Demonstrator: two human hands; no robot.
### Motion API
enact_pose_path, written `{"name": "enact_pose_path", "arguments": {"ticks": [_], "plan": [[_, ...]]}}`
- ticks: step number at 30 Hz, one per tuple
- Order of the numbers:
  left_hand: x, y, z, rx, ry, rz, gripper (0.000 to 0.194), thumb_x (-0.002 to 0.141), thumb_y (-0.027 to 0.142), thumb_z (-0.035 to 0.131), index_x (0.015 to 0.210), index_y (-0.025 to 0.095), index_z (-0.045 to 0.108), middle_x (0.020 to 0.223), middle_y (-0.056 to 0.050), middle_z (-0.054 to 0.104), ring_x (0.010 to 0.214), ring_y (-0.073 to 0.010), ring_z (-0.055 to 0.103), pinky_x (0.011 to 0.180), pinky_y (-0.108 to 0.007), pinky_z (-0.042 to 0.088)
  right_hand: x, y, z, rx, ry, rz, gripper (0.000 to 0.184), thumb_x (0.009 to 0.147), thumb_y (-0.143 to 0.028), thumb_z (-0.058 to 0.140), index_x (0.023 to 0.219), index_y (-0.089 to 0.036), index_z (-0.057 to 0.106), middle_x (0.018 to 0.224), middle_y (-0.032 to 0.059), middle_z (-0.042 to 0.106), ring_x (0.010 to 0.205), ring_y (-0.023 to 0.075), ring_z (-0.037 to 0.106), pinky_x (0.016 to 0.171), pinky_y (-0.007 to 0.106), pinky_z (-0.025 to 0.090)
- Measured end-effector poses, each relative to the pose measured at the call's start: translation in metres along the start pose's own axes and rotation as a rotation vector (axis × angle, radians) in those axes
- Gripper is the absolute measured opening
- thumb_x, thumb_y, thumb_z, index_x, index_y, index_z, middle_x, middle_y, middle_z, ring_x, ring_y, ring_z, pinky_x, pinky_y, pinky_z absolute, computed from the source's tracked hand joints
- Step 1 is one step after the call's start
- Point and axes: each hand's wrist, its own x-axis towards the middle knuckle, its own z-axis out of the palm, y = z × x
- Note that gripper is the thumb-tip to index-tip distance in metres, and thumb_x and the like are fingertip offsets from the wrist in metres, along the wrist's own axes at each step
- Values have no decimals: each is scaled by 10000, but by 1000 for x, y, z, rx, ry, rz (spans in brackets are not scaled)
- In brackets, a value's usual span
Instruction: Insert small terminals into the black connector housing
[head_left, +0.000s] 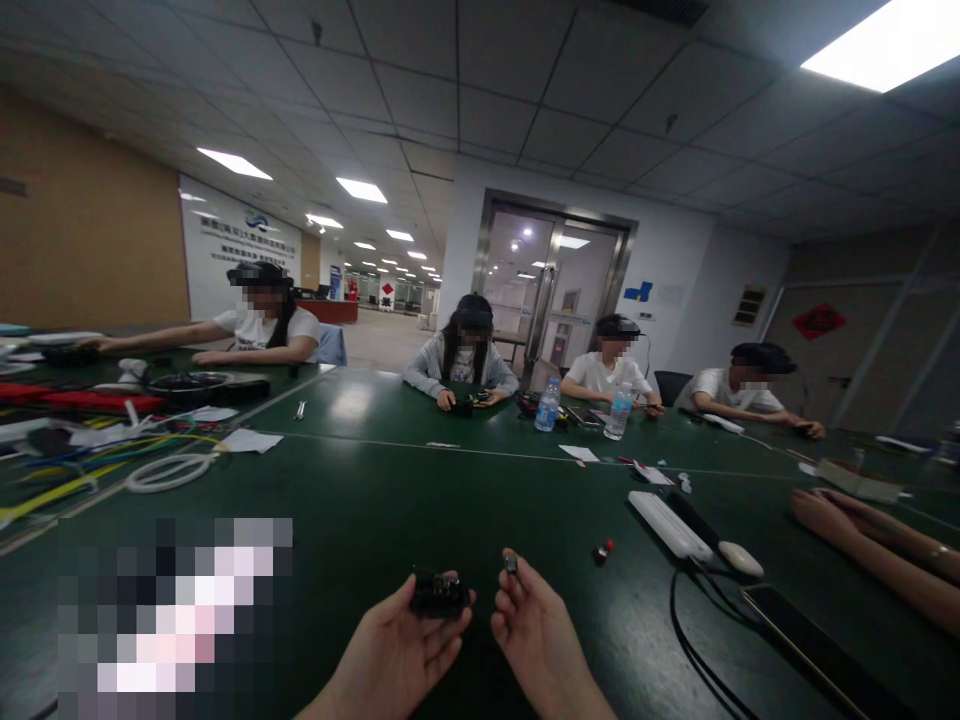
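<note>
A black boxy device with some shiny parts on top lies across my left hand, with the thumb and fingers around it. Close by on its right, my right hand pinches a small metallic piece between thumb and fingertips; its exact kind is too small to make out. The two hands are apart, both over the dark green table. Right of my right hand, a little red and silver part rests on the tabletop.
At right are a white power strip, a white mouse-like object, cables, a dark phone-like slab and a person's forearms. Bottles stand farther back. Wires and a white cable coil lie left. Several people sit across.
</note>
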Motion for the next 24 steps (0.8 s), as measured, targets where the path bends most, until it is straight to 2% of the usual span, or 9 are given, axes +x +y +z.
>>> {"name": "enact_pose_path", "arguments": {"ticks": [8,17,24], "plan": [[-1,1,1,-10,-5,-16,459,830,318,511,1229,137,373,1095,-188,582,929,-266,603,785,-333,419,-1,0,0,9,8,7,249,607,-281,700,805,-167,601,587,-41,591,473,58,492,456,180,369],[-2,-1,6,36,67,51,503,850,300,483,1276,87,322,1119,-231,555,952,-269,598,814,-338,429,-1,-1,0,41,5,20,249,624,-280,682,831,-166,604,596,-33,585,474,63,489,454,182,374],[-2,-2,11,68,105,82,517,850,286,493,1294,96,309,1077,-212,593,977,-284,586,829,-347,438,-1,-1,-1,46,-16,35,256,629,-272,681,848,-168,599,600,-34,585,473,65,490,462,187,381]]}}
